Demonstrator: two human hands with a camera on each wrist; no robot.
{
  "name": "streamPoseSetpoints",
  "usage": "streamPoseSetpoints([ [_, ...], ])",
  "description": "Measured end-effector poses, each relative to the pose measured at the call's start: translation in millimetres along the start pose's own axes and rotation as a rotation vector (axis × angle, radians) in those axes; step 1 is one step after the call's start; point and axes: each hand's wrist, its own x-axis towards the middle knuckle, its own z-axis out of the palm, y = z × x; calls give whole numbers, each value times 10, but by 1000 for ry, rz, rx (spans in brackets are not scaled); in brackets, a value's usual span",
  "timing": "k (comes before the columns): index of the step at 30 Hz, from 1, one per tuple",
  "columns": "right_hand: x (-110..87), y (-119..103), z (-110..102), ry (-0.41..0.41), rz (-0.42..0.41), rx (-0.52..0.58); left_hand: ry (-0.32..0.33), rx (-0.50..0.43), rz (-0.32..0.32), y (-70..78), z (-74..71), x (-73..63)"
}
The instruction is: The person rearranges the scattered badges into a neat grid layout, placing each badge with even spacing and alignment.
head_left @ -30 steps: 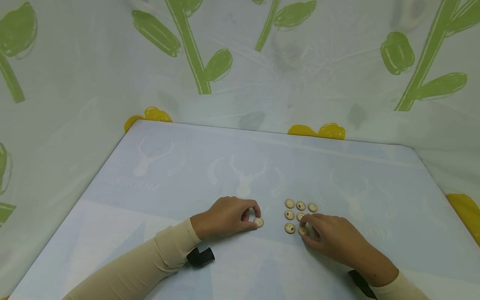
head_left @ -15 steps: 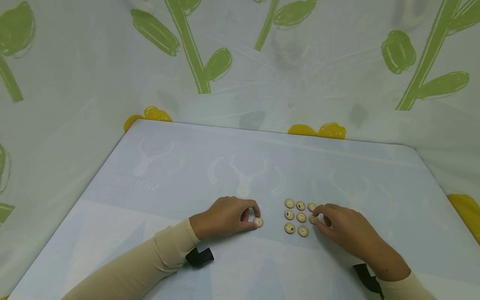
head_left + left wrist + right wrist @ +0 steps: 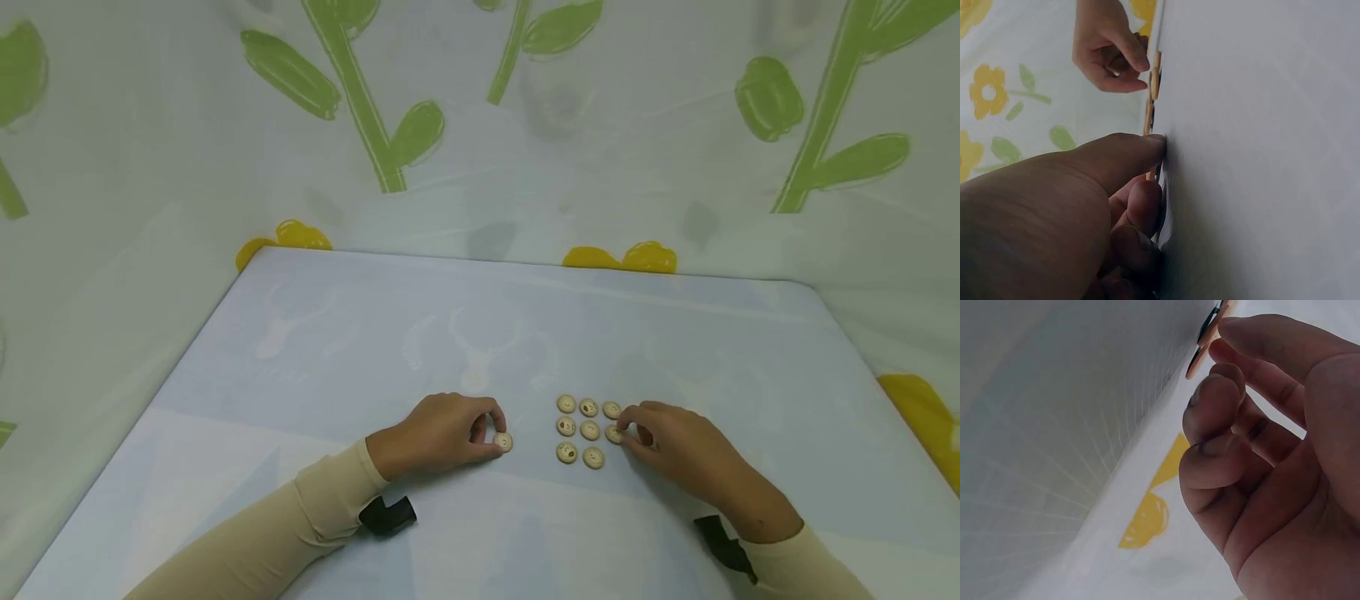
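In the head view, my left hand (image 3: 442,433) rests on the table and pinches a small round wooden disc (image 3: 503,442) with printed marks between thumb and forefinger. Right of it, several similar discs lie face up in close rows, among them a middle one (image 3: 590,430) and a lower-left one (image 3: 566,452). My right hand (image 3: 682,446) holds the disc at the right end of the middle row (image 3: 614,433) by its edge, thumb below and forefinger above. The right wrist view shows that hand's thumb and fingertips (image 3: 1230,331) right at the discs' thin edges, other fingers curled.
A pale blue-and-white table (image 3: 337,333) with faint deer prints lies under both hands. Behind it hangs a white curtain (image 3: 570,183) with green leaves and yellow flowers. Black straps (image 3: 387,517) show at both wrists, beside beige sleeves.
My right hand has moved from the bottom row up and right to the right end of the middle row, where a disc now shows. My left hand stays put; the head view shifts slightly.
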Motion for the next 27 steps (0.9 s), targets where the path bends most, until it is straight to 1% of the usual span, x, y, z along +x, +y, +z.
streamPoseSetpoints([
  [3, 2, 19, 11, 2, -14, 2, -8, -8, -5, 24, -18, -12],
  [6, 4, 38, 13, 3, -21, 0, -17, -43, -9, 67, -34, -10],
  [9, -3, 57, -2, 7, -19, -1, -10, -65, 10, 148, -50, 26],
  [14, -32, 80, -30, 10, -16, 8, 7, -40, 48, 347, -45, 152],
  [22, -63, 132, -41, 27, -46, 7, -43, 5, 78, 682, 54, 419],
  [27, -76, 156, -72, 28, -65, 17, -58, 50, 89, 860, 99, 542],
])
